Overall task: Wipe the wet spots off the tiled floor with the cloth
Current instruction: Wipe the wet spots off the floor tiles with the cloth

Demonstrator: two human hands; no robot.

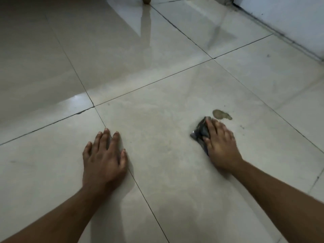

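Observation:
My right hand [221,144] presses a dark grey cloth [200,133] flat on the pale tiled floor [157,123]; most of the cloth is hidden under the palm and only its left part shows. A brownish wet spot [221,114] lies just beyond the fingertips, touching the cloth's far edge or nearly so. My left hand [104,158] rests flat on the floor with fingers spread, over a grout line, holding nothing.
Dark grout lines cross the glossy tiles. A white wall or door base [289,18] runs along the far right, with grime at its foot. A wooden furniture leg [146,0] stands at the far top. Small dark specks [242,127] dot the tile right of the cloth.

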